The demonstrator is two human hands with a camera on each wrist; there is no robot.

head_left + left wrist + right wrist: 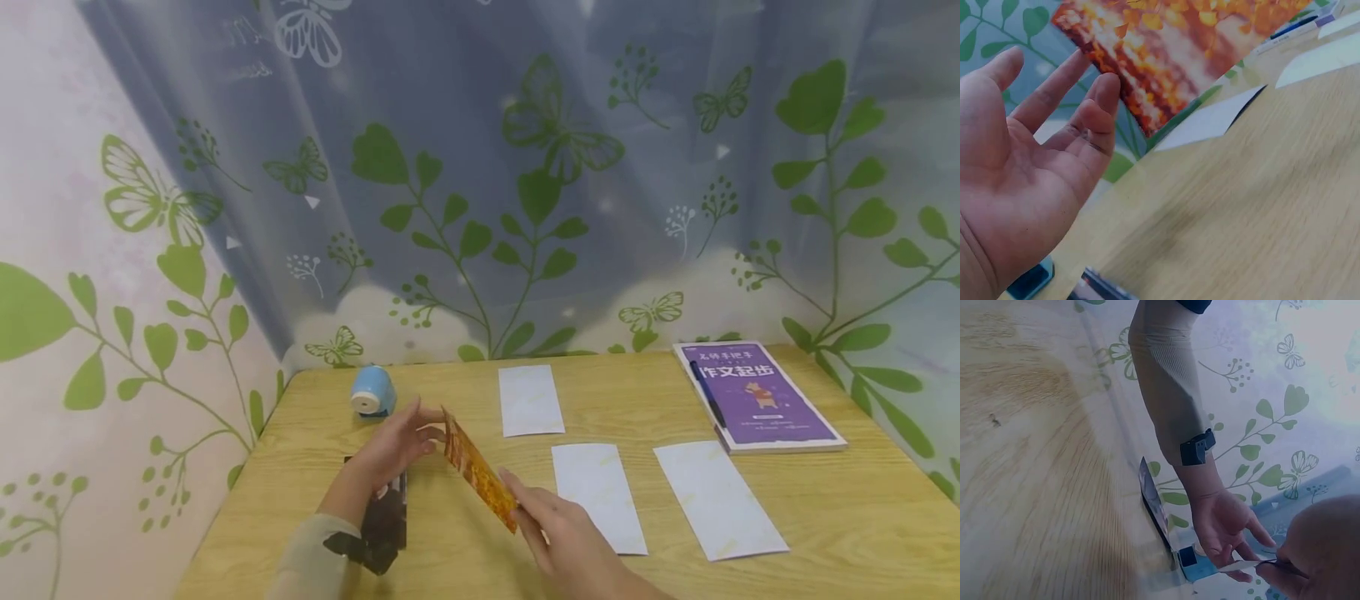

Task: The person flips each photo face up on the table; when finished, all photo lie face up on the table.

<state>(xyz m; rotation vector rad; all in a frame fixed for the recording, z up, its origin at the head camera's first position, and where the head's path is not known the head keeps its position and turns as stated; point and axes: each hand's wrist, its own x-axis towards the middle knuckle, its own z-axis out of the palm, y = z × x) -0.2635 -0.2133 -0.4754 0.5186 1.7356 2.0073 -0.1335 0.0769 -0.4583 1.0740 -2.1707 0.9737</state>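
An orange picture card (478, 473), printed with autumn leaves, is tilted above the table between my hands. My right hand (566, 527) pinches its near end between thumb and fingers. At the far end, the left hand (401, 442) has its fingertips right at the card's edge, thumb apart and palm facing it, as the left wrist view shows with the card's printed side (1179, 56). A pile of dark picture cards (390, 508) lies partly hidden below the left forearm. In the right wrist view the card appears as a thin pale edge (1241, 566).
Three white cards (531, 400) lie face down, spread from the table's middle to the right. Back left stands a blue-and-white pencil sharpener (372, 392). A purple book (765, 396) with a dark pen (707, 393) on it lies back right. Behind hangs a leaf-print curtain (465, 167).
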